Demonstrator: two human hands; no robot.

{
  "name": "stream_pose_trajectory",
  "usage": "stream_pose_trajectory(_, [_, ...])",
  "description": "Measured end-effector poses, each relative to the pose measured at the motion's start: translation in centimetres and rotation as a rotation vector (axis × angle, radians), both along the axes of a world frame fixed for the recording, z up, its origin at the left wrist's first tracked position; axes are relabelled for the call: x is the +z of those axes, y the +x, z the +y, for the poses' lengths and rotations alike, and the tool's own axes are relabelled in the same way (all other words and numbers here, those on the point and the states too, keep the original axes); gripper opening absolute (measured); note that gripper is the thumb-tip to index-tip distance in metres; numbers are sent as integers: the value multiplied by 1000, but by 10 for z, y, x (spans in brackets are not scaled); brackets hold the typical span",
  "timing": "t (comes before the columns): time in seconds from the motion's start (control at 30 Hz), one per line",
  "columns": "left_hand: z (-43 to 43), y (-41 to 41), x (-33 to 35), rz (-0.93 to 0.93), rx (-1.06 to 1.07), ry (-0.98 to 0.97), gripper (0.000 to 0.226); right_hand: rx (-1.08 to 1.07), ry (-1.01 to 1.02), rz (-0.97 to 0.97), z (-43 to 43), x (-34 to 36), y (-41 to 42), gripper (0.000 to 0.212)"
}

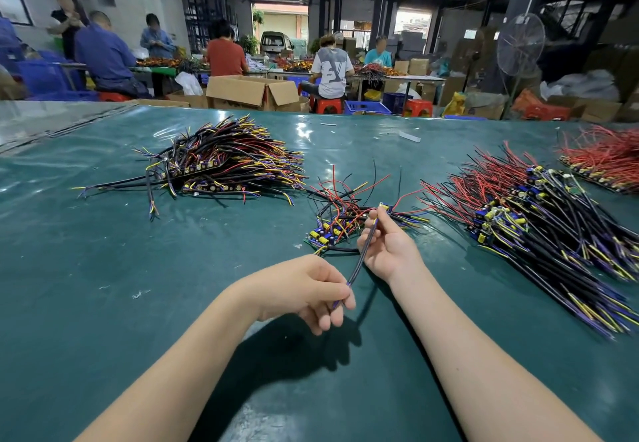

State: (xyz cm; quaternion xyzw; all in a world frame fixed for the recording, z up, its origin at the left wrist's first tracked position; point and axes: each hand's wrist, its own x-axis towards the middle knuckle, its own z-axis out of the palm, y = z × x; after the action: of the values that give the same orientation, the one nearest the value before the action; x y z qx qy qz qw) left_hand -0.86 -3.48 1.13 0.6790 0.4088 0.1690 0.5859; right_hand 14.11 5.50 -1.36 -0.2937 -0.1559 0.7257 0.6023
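Observation:
A thin black lead with blue and yellow wires (363, 255) stretches between my two hands above the green table (103, 269). My left hand (311, 291) pinches its near end between thumb and fingertips. My right hand (387, 244) grips the far end, fingers curled round it, just in front of a small heap of circuit boards with red, black and yellow wires (339, 224).
A pile of wired boards (224, 161) lies at the back left. A large pile (539, 220) lies at the right, a red-wired one (601, 158) at the far right. Beyond the table edge stand cardboard boxes (252, 92), stools, a fan (518, 44) and seated workers.

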Motion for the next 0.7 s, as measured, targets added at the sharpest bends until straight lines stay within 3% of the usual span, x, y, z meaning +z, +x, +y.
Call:
stream_pose_trajectory(0.1, [0, -6, 1, -80, -78, -63, 27, 14, 32, 5, -3, 1, -6, 32])
stream_pose_trajectory(0.27, [-2, -10, -4, -136, -307, -272, 24, 66, 54, 231, -4, 2, -3, 43])
stream_pose_trajectory(0.33, [2, -15, -4, -185, -188, -274, 17, 186, 116, 177, -9, 6, -2, 44])
stream_pose_trajectory(0.4, [9, -20, -4, -320, 131, -239, 9, 345, 187, 8, -17, 9, -10, 33])
stream_pose_trajectory(0.5, [21, -24, -7, -491, 550, -146, 14, 575, 261, -305, -29, 8, -22, 38])
stream_pose_trajectory(0.6, [25, -24, -10, -515, 568, -75, 17, 765, 356, -501, -38, 7, -29, 47])
stream_pose_trajectory(0.7, [25, -25, -10, -526, 649, -13, 17, 779, 350, -562, -41, 8, -31, 43])
